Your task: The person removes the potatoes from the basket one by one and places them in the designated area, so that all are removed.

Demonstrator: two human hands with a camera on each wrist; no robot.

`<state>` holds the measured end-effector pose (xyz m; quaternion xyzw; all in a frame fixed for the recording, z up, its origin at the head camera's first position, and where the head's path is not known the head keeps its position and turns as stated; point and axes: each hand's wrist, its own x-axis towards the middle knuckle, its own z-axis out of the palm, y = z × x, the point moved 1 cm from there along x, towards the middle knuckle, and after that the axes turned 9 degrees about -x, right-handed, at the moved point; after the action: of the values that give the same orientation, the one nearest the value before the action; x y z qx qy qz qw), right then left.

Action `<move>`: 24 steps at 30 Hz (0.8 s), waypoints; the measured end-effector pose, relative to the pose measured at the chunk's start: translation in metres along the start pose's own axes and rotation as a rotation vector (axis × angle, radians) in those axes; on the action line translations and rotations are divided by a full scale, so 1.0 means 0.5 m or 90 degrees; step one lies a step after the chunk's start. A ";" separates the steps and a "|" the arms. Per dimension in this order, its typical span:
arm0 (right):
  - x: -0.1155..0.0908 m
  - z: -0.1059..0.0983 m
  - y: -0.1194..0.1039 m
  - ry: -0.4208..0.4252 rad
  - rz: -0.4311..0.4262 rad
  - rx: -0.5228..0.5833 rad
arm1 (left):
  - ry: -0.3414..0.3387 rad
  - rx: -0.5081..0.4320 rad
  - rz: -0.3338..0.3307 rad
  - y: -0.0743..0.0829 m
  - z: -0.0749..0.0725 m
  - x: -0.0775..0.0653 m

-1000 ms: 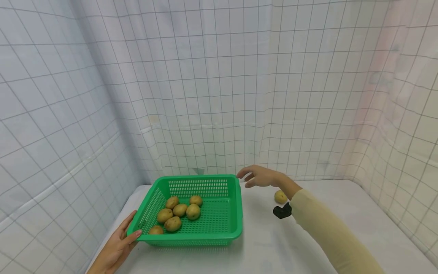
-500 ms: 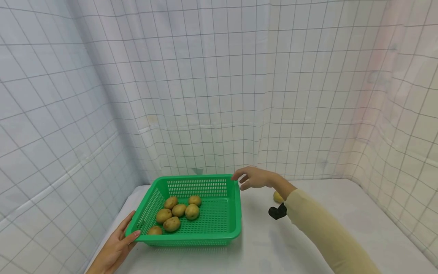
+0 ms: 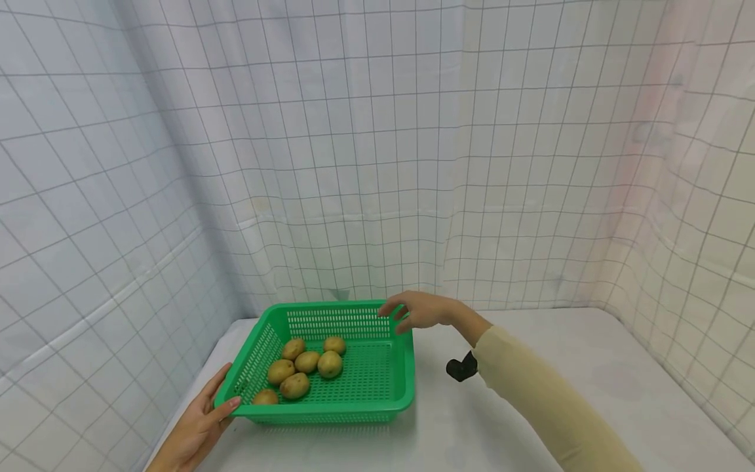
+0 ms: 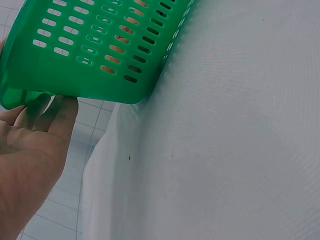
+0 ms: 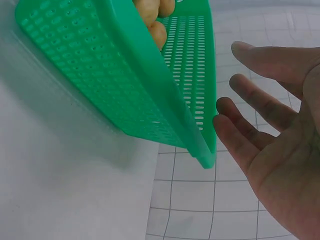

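Observation:
A green plastic basket [image 3: 330, 408] with slotted walls stands on the white-covered table. Several potatoes [image 3: 294, 386] lie on its floor, mostly toward the left side. My left hand [image 3: 197, 423] grips the near left corner of the rim, thumb on top; in the left wrist view its fingers [image 4: 64, 116] reach up under the rim. Above the far right corner hovers my right hand [image 3: 426, 309], fingers loosely bent, holding nothing. Seen from the right wrist, its fingertips are right by the basket's rim [image 5: 202, 150].
A small black object [image 3: 462, 368] lies right of the basket, partly covered by my right sleeve [image 3: 531, 393]. White sheets with a dark grid [image 3: 366, 164] hang behind the table [image 3: 590, 354] and along both sides.
My right hand has moved left, from beside the basket to over its far right corner. The sleeve now hides a potato seen earlier on the table. My left hand keeps its grip.

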<state>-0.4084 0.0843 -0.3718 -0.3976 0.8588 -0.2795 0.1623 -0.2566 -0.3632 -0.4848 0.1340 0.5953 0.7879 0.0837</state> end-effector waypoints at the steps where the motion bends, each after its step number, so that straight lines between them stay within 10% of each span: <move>1: 0.004 0.002 -0.004 -0.003 -0.005 -0.003 | -0.001 -0.001 0.002 0.000 0.000 0.001; 24: 0.116 0.058 -0.070 -0.043 -0.079 0.038 | 0.009 0.023 0.002 0.005 0.007 -0.001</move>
<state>-0.4098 0.0111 -0.3765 -0.4542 0.8178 -0.3008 0.1856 -0.2547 -0.3607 -0.4818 0.1312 0.6097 0.7780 0.0758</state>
